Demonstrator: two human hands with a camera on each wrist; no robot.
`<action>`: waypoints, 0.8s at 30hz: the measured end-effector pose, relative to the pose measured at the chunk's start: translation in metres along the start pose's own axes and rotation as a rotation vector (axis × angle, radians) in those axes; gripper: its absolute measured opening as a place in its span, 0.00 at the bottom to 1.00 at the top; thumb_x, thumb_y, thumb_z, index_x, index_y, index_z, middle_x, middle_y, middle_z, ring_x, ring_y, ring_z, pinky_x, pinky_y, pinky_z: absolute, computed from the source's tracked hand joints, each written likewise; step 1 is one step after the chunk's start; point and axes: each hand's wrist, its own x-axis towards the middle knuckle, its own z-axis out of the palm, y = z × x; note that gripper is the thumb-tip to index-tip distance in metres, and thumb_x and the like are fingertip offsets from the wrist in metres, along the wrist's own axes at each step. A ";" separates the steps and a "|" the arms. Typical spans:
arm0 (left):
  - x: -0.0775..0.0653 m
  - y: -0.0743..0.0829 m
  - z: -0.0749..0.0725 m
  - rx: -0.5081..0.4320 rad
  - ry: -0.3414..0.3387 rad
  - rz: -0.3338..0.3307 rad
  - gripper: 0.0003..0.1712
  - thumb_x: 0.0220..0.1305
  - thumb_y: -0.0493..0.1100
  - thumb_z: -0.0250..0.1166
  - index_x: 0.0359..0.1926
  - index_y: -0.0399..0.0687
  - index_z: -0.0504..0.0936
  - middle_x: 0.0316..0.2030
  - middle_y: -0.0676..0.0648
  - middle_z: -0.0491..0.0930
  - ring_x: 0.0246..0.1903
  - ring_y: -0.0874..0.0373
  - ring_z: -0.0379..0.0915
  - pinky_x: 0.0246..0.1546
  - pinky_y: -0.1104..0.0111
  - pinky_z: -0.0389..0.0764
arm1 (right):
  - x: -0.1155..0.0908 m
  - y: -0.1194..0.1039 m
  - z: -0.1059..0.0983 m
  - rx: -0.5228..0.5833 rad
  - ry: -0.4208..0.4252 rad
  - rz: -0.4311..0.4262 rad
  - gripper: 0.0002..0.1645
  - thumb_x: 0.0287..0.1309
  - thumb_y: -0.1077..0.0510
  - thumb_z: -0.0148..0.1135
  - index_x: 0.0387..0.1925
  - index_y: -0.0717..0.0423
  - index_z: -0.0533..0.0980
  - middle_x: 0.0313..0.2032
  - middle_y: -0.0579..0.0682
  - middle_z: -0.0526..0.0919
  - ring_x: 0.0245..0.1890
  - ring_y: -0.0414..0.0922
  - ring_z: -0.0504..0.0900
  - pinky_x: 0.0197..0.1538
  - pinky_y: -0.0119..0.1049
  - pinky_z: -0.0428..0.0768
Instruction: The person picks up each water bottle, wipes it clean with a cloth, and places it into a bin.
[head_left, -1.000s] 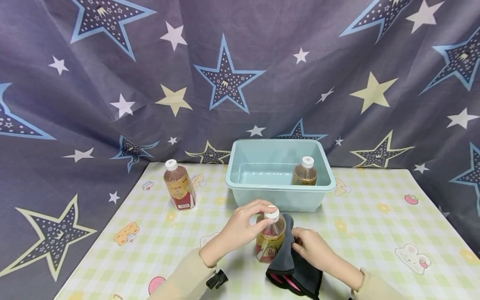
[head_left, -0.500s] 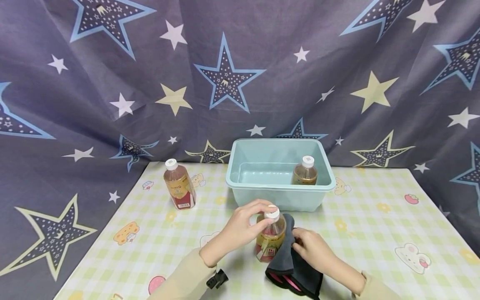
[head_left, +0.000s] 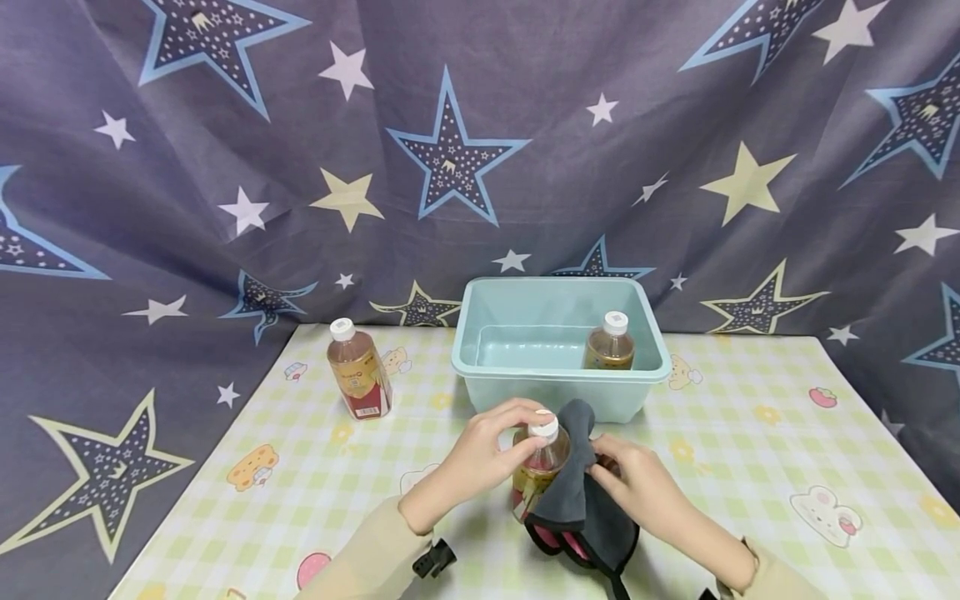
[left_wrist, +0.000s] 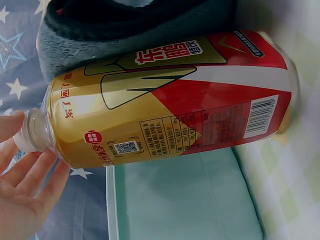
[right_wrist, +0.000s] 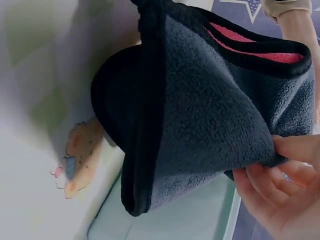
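A drink bottle (left_wrist: 165, 105) with a white cap and a gold and red label stands upright on the table in front of the tub. My left hand (head_left: 487, 454) grips it by the cap, thumb and fingers around the top. In my right hand (head_left: 637, 479) a dark grey cloth (head_left: 566, 492) with black edging and a pink inner side is pinched between thumb and fingers. The cloth (right_wrist: 210, 110) hangs in folds against the bottle's right side and covers part of its label in the head view.
A light blue plastic tub (head_left: 555, 396) stands behind the hands, with a second bottle (head_left: 610, 346) upright inside at its right. A third bottle (head_left: 360, 375) stands at the back left of the checked tablecloth (head_left: 750, 467). A starry curtain (head_left: 525, 225) hangs behind.
My right hand has shifted slightly, and the cloth's upper end now reaches higher beside the bottle, its lower part covering more of the label. The left hand keeps its place on the cap.
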 end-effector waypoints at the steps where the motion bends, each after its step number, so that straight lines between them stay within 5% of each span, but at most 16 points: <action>1: -0.001 -0.004 0.001 0.004 0.002 0.000 0.11 0.50 0.30 0.63 0.38 0.35 0.79 0.39 0.41 0.77 0.37 0.53 0.76 0.37 0.69 0.78 | 0.000 0.000 -0.001 -0.001 0.001 0.002 0.08 0.47 0.69 0.61 0.31 0.55 0.76 0.28 0.44 0.78 0.24 0.33 0.74 0.25 0.26 0.73; 6: -0.006 -0.029 0.010 0.003 0.002 0.003 0.11 0.54 0.35 0.63 0.41 0.41 0.80 0.41 0.47 0.77 0.39 0.59 0.75 0.39 0.73 0.77 | 0.002 0.000 -0.001 -0.012 -0.006 0.011 0.08 0.47 0.69 0.61 0.29 0.54 0.76 0.27 0.42 0.77 0.24 0.34 0.75 0.26 0.26 0.74; 9: -0.007 -0.030 0.010 -0.003 0.002 0.007 0.11 0.54 0.36 0.62 0.41 0.42 0.79 0.42 0.47 0.77 0.39 0.59 0.75 0.39 0.73 0.77 | 0.002 0.002 0.001 -0.018 -0.011 0.006 0.08 0.46 0.69 0.61 0.27 0.54 0.75 0.26 0.42 0.76 0.24 0.34 0.75 0.26 0.26 0.75; 24: 0.001 0.002 -0.001 -0.002 0.000 -0.006 0.10 0.49 0.28 0.63 0.37 0.33 0.79 0.38 0.40 0.77 0.37 0.52 0.75 0.37 0.68 0.79 | 0.001 0.014 0.013 0.003 -0.052 -0.008 0.10 0.45 0.71 0.61 0.23 0.54 0.71 0.24 0.42 0.74 0.23 0.35 0.75 0.25 0.26 0.74</action>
